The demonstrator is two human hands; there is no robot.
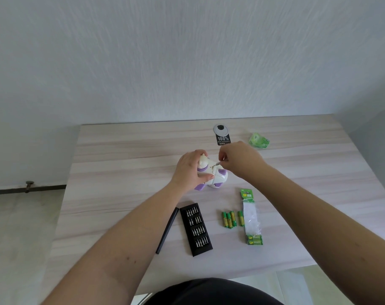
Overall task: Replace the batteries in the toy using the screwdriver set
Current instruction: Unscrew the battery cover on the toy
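Observation:
A white and purple toy (218, 176) lies on the wooden table (121, 168), near the middle. My left hand (190, 167) grips its left side and steadies it. My right hand (240, 159) pinches a thin metal screwdriver (217, 164), and the tip touches the toy's white underside. The black bit tray (196, 232) of the screwdriver set lies nearer to me, full of several bits, with its black sleeve (167, 231) beside it on the left. Several loose green batteries (232, 219) lie to the right of the tray.
A torn green battery pack (251, 219) with two batteries still in it lies right of the loose ones. A black tag reading 100% (222, 136) and crumpled green wrapping (259, 140) sit at the table's far side. The wall stands right behind the table.

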